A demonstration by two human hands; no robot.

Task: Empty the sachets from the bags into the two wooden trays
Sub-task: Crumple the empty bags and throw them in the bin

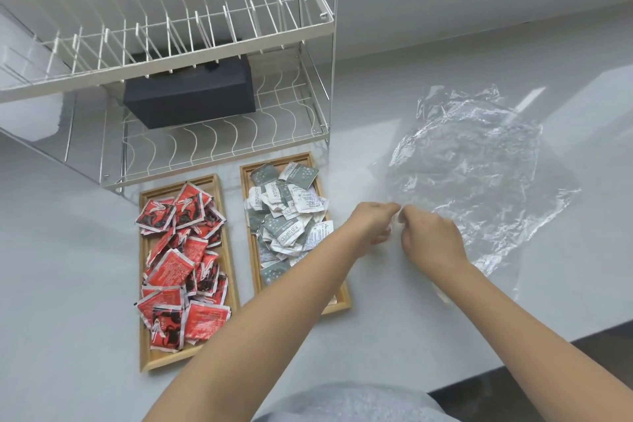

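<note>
Both hands are pinched onto the near edge of the clear plastic bag (479, 164), which lies crumpled on the counter (68, 250) right of the trays. My left hand (371, 224) and right hand (431, 236) nearly touch, fingers closed on the film. Red sachets (181, 260) fill the left tray (145, 284), grey-white sachets (287, 216) the right tray (342, 298), both in front of the dish rack (205, 27).

Two trays lie side by side on the counter (68, 250) before the rack (219, 134): left tray (145, 361), right tray (342, 298), each holding sachets. A bag (479, 161) lies right of them. A box (191, 96) sits in the rack.
</note>
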